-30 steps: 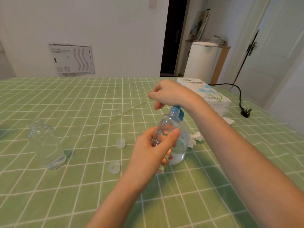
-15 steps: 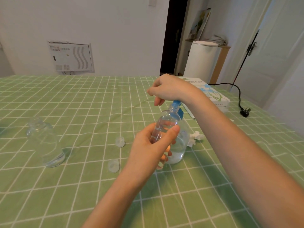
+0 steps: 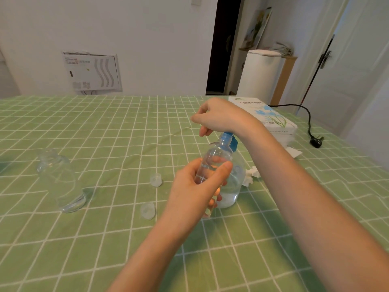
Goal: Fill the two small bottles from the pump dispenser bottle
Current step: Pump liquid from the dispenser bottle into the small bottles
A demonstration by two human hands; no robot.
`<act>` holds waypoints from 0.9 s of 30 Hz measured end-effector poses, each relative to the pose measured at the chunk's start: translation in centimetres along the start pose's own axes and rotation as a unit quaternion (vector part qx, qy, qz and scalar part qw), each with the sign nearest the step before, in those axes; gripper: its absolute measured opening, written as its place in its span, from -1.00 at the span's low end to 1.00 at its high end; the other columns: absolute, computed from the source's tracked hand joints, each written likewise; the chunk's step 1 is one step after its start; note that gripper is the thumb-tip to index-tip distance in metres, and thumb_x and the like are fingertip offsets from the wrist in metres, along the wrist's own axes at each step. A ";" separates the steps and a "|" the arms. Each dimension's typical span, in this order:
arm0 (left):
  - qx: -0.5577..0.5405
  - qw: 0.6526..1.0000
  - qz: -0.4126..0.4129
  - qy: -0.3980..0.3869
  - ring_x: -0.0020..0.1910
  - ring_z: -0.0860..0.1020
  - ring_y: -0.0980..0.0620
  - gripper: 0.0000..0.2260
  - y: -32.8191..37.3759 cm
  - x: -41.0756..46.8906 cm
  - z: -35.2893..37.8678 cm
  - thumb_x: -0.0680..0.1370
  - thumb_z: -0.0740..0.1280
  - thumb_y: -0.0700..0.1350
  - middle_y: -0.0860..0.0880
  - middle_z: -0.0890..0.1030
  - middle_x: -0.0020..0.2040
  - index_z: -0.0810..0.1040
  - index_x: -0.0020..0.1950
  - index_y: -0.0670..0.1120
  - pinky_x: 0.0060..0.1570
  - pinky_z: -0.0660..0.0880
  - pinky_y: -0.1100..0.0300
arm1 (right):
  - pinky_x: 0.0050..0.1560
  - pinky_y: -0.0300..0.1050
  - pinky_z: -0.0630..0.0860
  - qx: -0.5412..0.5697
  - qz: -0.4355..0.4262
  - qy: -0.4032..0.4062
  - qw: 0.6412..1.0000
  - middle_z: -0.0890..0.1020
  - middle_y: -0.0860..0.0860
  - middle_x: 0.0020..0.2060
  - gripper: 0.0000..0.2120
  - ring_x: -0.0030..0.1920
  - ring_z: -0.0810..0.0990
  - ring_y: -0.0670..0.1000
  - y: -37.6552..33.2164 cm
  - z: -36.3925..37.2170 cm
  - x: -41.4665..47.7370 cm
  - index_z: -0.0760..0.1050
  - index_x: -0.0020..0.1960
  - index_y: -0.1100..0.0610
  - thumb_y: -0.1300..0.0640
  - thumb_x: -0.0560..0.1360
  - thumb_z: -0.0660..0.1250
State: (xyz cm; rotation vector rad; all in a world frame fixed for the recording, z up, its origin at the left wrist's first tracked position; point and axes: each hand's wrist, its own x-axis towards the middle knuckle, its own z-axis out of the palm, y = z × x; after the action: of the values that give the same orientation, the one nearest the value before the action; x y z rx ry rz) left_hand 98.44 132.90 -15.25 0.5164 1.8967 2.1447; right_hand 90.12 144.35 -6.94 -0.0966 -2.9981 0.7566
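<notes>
Nearby, the left hand [image 3: 195, 186] clasped one small bottle [image 3: 212, 163], raised off the surface [image 3: 126, 239] against the pump dispenser bottle [image 3: 234, 186]. Beyond, the right hand [image 3: 219, 118] curled over the blue pump head [image 3: 230, 141], its grip hidden. Filling this bottle seemed in hand; next, a steady press, mouth under the spout.
</notes>
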 end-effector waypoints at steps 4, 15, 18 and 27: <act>0.003 1.000 0.001 0.000 -0.49 0.48 0.13 -0.71 0.3 0.0 0.0 0.37 0.38 0.12 -0.03 0.55 -0.34 0.59 -0.09 -0.07 -0.54 0.39 0.33 | -0.09 -0.18 0.51 -0.014 -0.008 0.010 1.000 0.71 0.03 -0.22 -0.70 -0.02 0.67 0.04 -0.4 -0.9 0.1 0.52 0.16 0.24 0.07 0.55 0.19; -0.002 1.000 0.006 0.003 -0.47 0.50 0.14 -0.67 0.3 0.0 0.0 0.29 0.37 0.17 -0.01 0.56 -0.35 0.59 -0.11 -0.01 -0.54 0.40 0.33 | 0.09 -0.04 0.52 -0.022 -0.002 -0.001 1.000 0.70 0.01 -0.25 -0.66 0.02 0.66 0.09 -0.4 -0.6 0.2 0.51 0.17 0.27 0.06 0.54 0.21; -0.004 1.000 0.002 0.006 -0.48 0.50 0.16 -0.77 0.1 0.0 0.0 0.35 0.39 0.10 0.01 0.57 -0.37 0.60 -0.11 -0.01 -0.52 0.42 0.34 | 0.11 -0.03 0.52 -0.016 0.006 -0.009 1.000 0.71 0.02 -0.24 -0.65 0.03 0.66 0.10 -0.1 0.0 0.2 0.52 0.17 0.28 0.06 0.53 0.21; 0.003 1.000 0.004 -0.002 -0.47 0.50 0.15 -0.81 -0.2 0.0 0.0 0.42 0.38 0.05 -0.02 0.55 -0.35 0.60 -0.09 -0.05 -0.51 0.42 0.34 | 0.11 -0.02 0.53 -0.002 -0.011 -0.004 1.000 0.70 0.03 -0.25 -0.70 0.01 0.66 0.10 0.2 0.1 0.2 0.53 0.13 0.26 0.08 0.54 0.21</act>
State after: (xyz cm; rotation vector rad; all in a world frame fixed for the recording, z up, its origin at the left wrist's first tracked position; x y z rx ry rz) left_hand 98.39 132.88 -15.41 0.5296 1.9031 2.1427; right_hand 89.94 144.45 -7.11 -0.0595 -3.0022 0.7519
